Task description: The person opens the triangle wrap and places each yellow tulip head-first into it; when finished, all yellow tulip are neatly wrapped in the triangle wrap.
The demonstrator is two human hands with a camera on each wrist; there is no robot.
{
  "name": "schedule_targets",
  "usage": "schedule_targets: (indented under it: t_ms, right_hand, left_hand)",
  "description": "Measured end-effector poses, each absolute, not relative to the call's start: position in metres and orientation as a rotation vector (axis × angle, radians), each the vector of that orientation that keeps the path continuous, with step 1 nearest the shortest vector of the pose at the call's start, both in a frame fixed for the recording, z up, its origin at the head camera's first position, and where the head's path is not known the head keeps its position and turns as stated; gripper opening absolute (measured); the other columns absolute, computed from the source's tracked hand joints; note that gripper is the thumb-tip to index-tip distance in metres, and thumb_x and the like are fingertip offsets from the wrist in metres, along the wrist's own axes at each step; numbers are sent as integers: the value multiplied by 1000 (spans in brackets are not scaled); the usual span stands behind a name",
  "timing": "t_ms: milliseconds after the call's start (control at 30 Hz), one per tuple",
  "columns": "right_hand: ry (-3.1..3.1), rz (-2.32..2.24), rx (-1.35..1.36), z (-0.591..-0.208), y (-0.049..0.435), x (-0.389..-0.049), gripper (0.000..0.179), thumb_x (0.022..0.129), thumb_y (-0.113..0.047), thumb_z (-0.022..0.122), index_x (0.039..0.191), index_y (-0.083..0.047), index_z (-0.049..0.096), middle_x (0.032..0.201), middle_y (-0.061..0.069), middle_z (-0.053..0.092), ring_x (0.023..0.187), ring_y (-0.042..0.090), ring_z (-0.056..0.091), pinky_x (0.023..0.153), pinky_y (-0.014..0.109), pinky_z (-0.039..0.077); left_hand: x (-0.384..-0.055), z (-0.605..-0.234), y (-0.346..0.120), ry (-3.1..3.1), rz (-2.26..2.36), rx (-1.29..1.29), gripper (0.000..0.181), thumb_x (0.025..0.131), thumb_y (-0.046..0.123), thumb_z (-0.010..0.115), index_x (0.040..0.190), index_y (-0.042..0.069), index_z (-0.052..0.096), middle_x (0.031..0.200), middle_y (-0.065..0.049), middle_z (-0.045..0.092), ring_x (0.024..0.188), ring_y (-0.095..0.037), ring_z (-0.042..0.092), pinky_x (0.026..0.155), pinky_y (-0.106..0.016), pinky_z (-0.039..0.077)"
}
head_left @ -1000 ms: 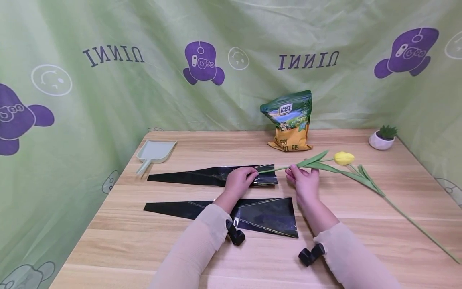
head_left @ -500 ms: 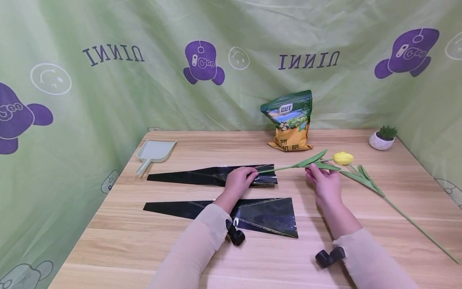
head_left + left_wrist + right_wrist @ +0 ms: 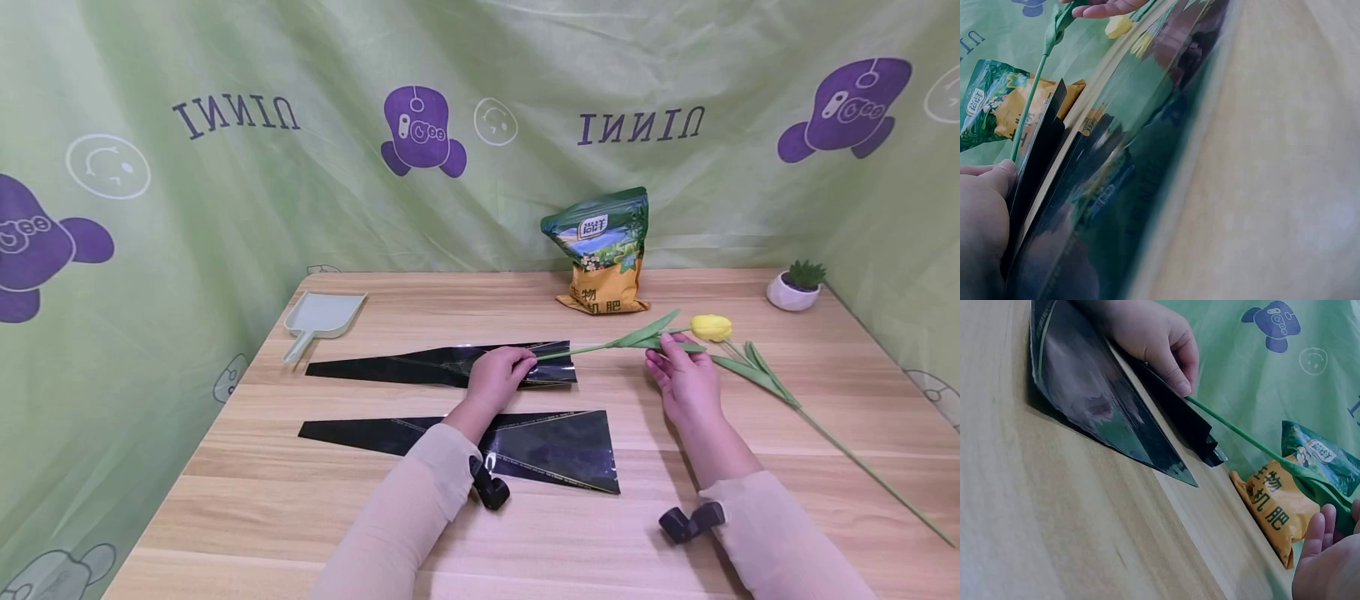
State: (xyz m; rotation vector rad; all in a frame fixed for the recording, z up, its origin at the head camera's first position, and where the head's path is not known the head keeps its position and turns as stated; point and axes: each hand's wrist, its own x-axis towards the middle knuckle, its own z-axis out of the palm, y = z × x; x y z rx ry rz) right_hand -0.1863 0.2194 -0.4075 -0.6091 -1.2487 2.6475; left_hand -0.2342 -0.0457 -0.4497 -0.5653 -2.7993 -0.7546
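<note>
Yellow tulip on long green stem, with leaves [image 3: 637,337]: held crosswise above wood-grain table [image 3: 570,546], spanning both hands.

Nearest: beige sleeves [image 3: 405,508], small black camera [image 3: 491,492] at each wrist. Flat, glossy black tapered wrapper [image 3: 555,450] partly under left arm, wide end to the right. Beyond it, left hand [image 3: 495,379]: thumb and fingers clamped together on the lower stem, over the wide end of second, creased black wrapper [image 3: 405,367]. Cannot tell whether stem tip sits inside.

Right hand [image 3: 692,383]: thumb over a leaf, fingers curled beneath, pinching it. Second green leafy stem [image 3: 756,379] lies toward near right. Yellow just past the right hand; one bloom or two overlapping, cannot tell.

Farther: pale grey-green dustpan [image 3: 322,315] at left, handle nearward. Near back edge: round white pot with green succulent [image 3: 795,296], right; green-and-orange printed plastic bag [image 3: 600,258], upright. Behind: pale green cloth backdrop [image 3: 487,208], purple cartoon figures.
</note>
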Motion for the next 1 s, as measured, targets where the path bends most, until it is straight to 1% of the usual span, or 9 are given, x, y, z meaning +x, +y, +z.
schedule_targets:
  t_ms: [200,400,600,767,1000]
  right_hand:
    - [-1225,2595,-739,-406,218,-190,17,90,-16,70,90,-14,54,75,-3,66,61,10,65,58,20,57]
    - [-1207,2515,-842,-407,215,-196,20,90,-15,71,91,-12,51,71,-3,64,56,10,63,53,20,55]
    - [-1284,2476,-829,-411,204,-198,19,91,-14,69,96,-12,50,69,-3,65,52,9,62,50,19,54]
    - [-1383,2461,-820,-414,191,-199,19,92,-15,68,98,-13,50,66,-6,64,51,6,61,50,18,54]
    - [-1523,2421,-814,-419,175,-201,17,93,-13,66,93,-11,49,62,-8,62,50,4,60,49,16,53]
  left_hand:
    - [-233,-449,-46,-2801,-772,-569,22,98,33,59,106,22,76,111,5,75,108,-16,69,95,-34,54]
    - [-233,-448,-45,-2803,-766,-580,22,98,33,59,107,22,75,111,5,75,109,-16,69,95,-33,53]
    - [-232,-446,-44,-2788,-777,-588,23,97,32,60,112,21,74,115,5,73,111,-16,68,97,-33,53]
    - [-230,-445,-43,-2773,-804,-594,25,98,32,59,115,21,74,118,5,72,113,-16,67,99,-33,52]
    - [-230,-447,-43,-2728,-803,-583,24,98,33,59,112,22,74,115,6,74,109,-16,69,96,-32,53]
